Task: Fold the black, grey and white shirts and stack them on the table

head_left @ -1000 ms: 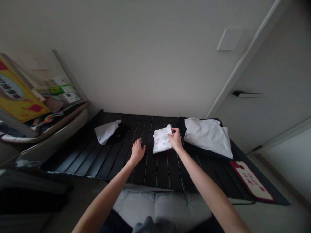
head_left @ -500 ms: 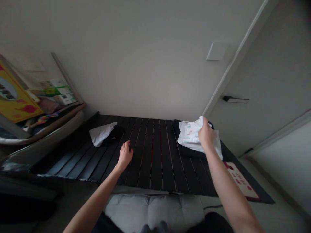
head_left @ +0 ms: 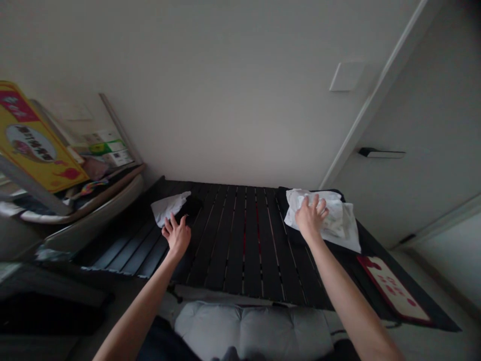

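Observation:
My right hand point(head_left: 310, 217) lies flat with fingers spread on a folded white printed cloth point(head_left: 300, 203), which rests on a pile of white folded clothes point(head_left: 340, 223) at the right of the black slatted table point(head_left: 240, 240). My left hand point(head_left: 176, 233) is open, fingers spread, just in front of a crumpled white cloth point(head_left: 168, 207) and a black cloth point(head_left: 192, 204) at the table's left. It touches neither that I can tell.
A chair or rack with yellow boxes and cartons point(head_left: 41, 145) stands at the left. A door with a handle point(head_left: 381, 152) is at the right. A red-and-white mat point(head_left: 393, 290) lies on the floor by the table. A grey cushion point(head_left: 248, 328) sits below me.
My right hand carried the printed cloth from the table's middle to the pile at the right and now presses it flat there. My left hand moved left toward the crumpled white cloth.

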`<action>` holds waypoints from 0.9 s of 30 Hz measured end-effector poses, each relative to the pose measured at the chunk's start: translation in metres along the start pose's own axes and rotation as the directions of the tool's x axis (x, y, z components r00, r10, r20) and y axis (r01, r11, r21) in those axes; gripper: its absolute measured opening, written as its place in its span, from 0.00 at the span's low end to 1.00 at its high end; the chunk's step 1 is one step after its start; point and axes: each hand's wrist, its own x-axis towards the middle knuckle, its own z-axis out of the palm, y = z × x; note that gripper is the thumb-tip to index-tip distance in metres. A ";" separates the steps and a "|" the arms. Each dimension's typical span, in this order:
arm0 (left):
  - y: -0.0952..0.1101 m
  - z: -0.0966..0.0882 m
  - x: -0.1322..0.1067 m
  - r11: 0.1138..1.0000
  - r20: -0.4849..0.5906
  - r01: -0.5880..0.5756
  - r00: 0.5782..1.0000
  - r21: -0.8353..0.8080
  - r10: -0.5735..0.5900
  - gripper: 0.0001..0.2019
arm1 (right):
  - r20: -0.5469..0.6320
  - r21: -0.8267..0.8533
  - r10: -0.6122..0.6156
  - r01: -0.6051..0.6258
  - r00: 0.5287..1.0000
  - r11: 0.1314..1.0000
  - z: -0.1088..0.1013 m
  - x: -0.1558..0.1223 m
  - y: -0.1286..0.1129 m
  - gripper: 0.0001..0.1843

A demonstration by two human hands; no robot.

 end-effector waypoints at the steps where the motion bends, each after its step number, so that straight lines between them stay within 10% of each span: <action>1: -0.005 0.002 0.003 1.000 0.007 0.015 1.000 0.011 -0.015 0.22 | 0.012 0.022 -0.020 0.020 1.000 1.000 -0.001 -0.004 -0.007 0.26; 11: -0.028 -0.001 0.039 0.997 0.038 0.034 0.999 -0.071 -0.031 0.20 | 0.071 0.237 -0.220 0.198 0.973 0.951 -0.010 -0.042 -0.064 0.25; 18: 0.019 -0.058 0.023 0.937 -0.276 -0.167 0.958 -0.306 0.081 0.18 | 0.114 0.355 -0.355 0.296 0.928 0.887 -0.011 -0.065 -0.088 0.24; 27: 0.088 -0.123 -0.015 0.454 -0.329 -0.330 0.941 -0.827 0.085 0.18 | 0.090 0.721 -0.443 0.248 0.892 0.647 -0.017 -0.078 -0.116 0.28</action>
